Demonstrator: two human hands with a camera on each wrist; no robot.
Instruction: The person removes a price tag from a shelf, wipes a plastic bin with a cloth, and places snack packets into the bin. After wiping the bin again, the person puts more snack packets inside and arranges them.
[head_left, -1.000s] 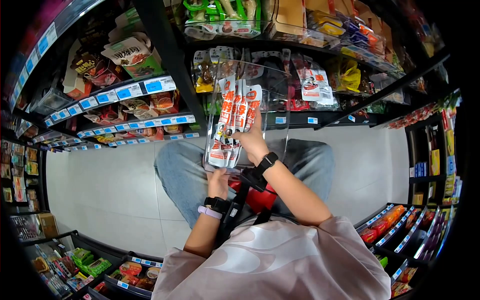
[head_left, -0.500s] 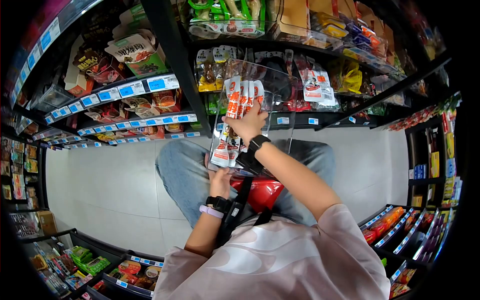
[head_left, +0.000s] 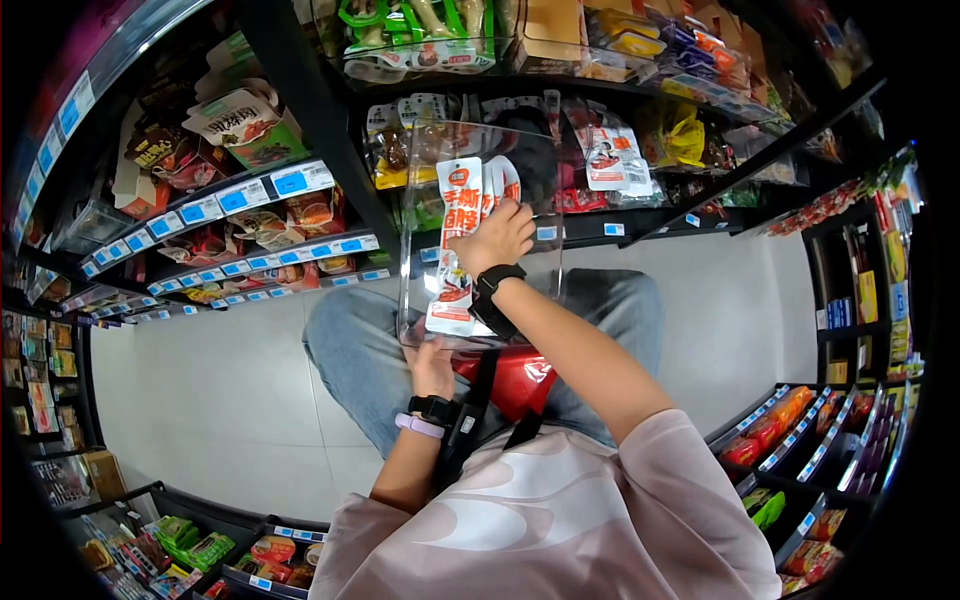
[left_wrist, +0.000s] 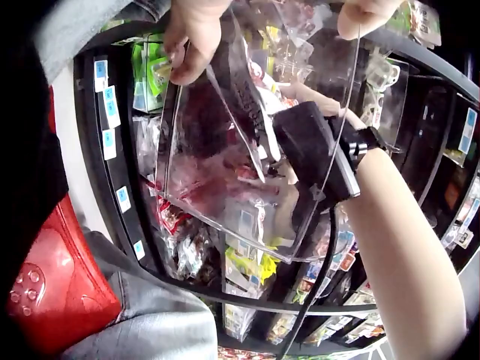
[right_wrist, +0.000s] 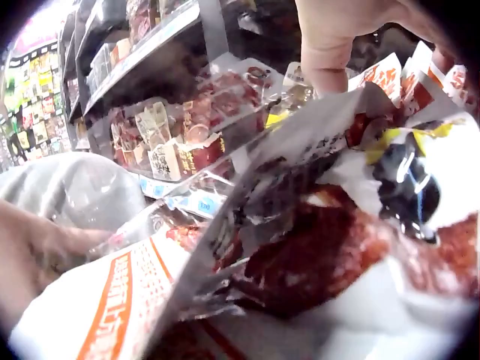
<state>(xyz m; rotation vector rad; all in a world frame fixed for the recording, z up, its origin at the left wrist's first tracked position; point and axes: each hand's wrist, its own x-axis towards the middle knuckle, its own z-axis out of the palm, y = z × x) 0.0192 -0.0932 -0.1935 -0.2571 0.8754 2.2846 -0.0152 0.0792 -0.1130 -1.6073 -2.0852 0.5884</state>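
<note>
A clear plastic box [head_left: 412, 300] is tilted up above the person's lap. The left hand [head_left: 432, 368] grips its near edge; in the left wrist view, this hand's fingers [left_wrist: 196, 49] curl over a wall. Inside the box are white packets with red print, one broad packet [head_left: 455, 285] face up at the left. The right hand [head_left: 497, 240] holds packets at their right side, its fingers bent over them and hiding part. In the right wrist view, the right hand [right_wrist: 360, 30] has thumb and fingers at the tops of several packets [right_wrist: 416, 82].
Black shelves with price labels [head_left: 240, 198] and snack packs stand ahead and at the left. Yellow packs [head_left: 680, 135] hang ahead at the right. Low racks with red packs [head_left: 765, 430] are at the right. Red material [head_left: 520, 380] lies between the legs, above a pale floor [head_left: 210, 390].
The right hand has moved up from the packets' lower part to their upper part. The fanned packets have shifted, and one broad packet now shows most at the left.
</note>
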